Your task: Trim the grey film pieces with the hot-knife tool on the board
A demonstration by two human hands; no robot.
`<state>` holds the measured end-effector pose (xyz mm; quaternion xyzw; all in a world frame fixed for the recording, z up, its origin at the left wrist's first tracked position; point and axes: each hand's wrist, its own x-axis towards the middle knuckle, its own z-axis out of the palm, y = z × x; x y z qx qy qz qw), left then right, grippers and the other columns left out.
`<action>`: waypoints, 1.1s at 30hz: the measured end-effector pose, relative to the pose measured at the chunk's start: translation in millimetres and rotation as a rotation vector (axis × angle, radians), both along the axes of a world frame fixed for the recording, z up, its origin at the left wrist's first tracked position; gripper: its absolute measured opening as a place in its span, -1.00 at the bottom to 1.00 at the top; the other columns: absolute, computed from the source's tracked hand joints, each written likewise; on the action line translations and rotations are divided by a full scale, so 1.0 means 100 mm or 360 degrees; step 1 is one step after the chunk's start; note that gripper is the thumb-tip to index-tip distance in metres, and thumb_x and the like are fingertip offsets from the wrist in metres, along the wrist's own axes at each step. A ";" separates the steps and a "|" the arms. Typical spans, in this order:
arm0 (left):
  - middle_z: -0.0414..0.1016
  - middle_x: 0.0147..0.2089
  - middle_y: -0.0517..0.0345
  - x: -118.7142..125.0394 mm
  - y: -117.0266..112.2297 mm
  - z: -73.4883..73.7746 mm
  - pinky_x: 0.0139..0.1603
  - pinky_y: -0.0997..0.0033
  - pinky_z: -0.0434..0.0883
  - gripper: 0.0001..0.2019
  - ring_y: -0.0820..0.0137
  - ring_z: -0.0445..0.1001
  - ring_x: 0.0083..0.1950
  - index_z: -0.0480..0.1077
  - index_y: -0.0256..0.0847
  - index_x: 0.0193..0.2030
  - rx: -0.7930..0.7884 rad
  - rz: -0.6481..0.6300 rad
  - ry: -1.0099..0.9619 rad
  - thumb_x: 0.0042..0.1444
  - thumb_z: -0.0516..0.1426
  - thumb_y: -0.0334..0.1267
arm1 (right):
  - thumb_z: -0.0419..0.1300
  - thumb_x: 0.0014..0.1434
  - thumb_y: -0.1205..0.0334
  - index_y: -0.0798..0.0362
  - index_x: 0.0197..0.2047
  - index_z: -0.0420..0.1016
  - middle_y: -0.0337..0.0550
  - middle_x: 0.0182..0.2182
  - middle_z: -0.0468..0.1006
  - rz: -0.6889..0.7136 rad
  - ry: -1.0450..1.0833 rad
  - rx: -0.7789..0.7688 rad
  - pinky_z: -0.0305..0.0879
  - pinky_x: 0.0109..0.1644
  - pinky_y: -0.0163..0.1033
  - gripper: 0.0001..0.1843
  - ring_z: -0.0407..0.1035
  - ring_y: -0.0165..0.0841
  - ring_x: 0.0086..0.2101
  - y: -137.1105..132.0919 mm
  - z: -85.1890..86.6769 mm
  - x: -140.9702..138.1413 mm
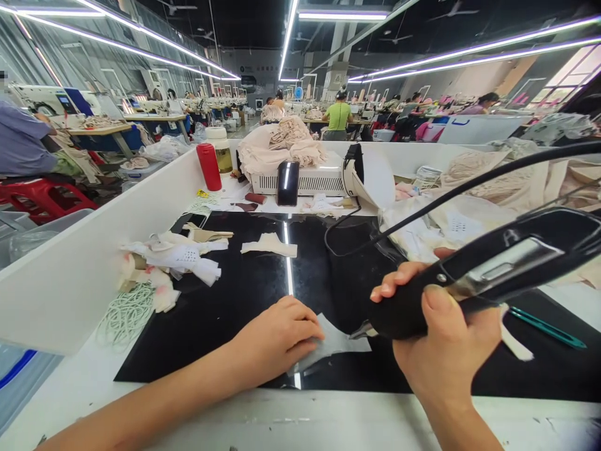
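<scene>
My right hand (446, 344) is wrapped round a black corded electric cutter (399, 310), with the thumb on its near side. The cutter's small metal tip meets the right part of a white fabric piece (335, 341) on a glossy black mat (225, 332). My left hand (284, 341) holds the left part of that piece, fingers close together and bent over it; its underside is hidden. Farther back on the mat lies another cream fabric piece (269, 245). A teal thin-handled tool (547, 327) and a white strip (516, 338) lie right of my right hand.
White cloth scraps (183, 254) and pale green cord (126, 313) lie left. Behind the mat stand a phone (288, 183), a red bottle (209, 167) and a white machine (323, 180) topped with cloth. The cutter's black cable (422, 210) arcs above the right side. White walls (94, 257) edge the table.
</scene>
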<state>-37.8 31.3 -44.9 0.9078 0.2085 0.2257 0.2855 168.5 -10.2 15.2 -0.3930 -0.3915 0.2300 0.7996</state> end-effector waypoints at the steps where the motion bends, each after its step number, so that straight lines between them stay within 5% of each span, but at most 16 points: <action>1: 0.54 0.08 0.09 0.01 0.00 0.01 0.41 0.23 0.28 -0.84 0.34 0.48 0.10 0.57 -0.23 0.03 -0.0007 -0.0020 0.0010 0.34 0.26 -0.37 | 0.46 0.14 0.10 -0.01 0.08 0.37 -0.24 -0.35 0.47 0.0039 -0.0011 0.0017 0.49 -0.41 -0.16 -0.48 0.40 -0.32 -0.43 -0.01 -0.01 -0.03; 11: 0.54 0.14 0.09 0.03 -0.01 0.08 0.25 0.30 0.32 -0.77 0.30 0.41 0.14 0.57 -0.26 0.05 0.0008 -0.0064 0.0013 0.28 0.33 -0.33 | 0.37 0.33 0.12 -0.05 0.15 0.39 -0.20 -0.28 0.47 0.0321 -0.0170 0.0072 0.51 -0.32 -0.19 -0.60 0.45 -0.37 -0.37 -0.09 -0.13 -0.20; 26: 0.54 0.15 0.10 0.01 -0.02 0.07 0.30 0.23 0.30 -0.77 0.28 0.43 0.17 0.57 -0.24 0.05 0.0009 -0.0045 0.0047 0.27 0.33 -0.32 | 0.34 0.35 0.17 -0.05 0.15 0.38 -0.21 -0.28 0.46 0.0284 -0.0200 0.0049 0.52 -0.32 -0.18 -0.64 0.45 -0.37 -0.37 -0.16 -0.11 -0.22; 33: 0.46 0.31 0.11 0.10 0.04 0.09 0.59 -0.28 -0.08 -0.71 0.19 0.37 0.39 0.50 -0.05 0.19 -0.0099 -0.0083 0.0277 0.37 0.21 -0.35 | 0.31 0.40 0.14 -0.14 0.19 0.35 -0.29 -0.25 0.48 0.0317 -0.0218 0.0121 0.48 -0.32 -0.26 -0.63 0.43 -0.45 -0.40 -0.10 -0.14 -0.06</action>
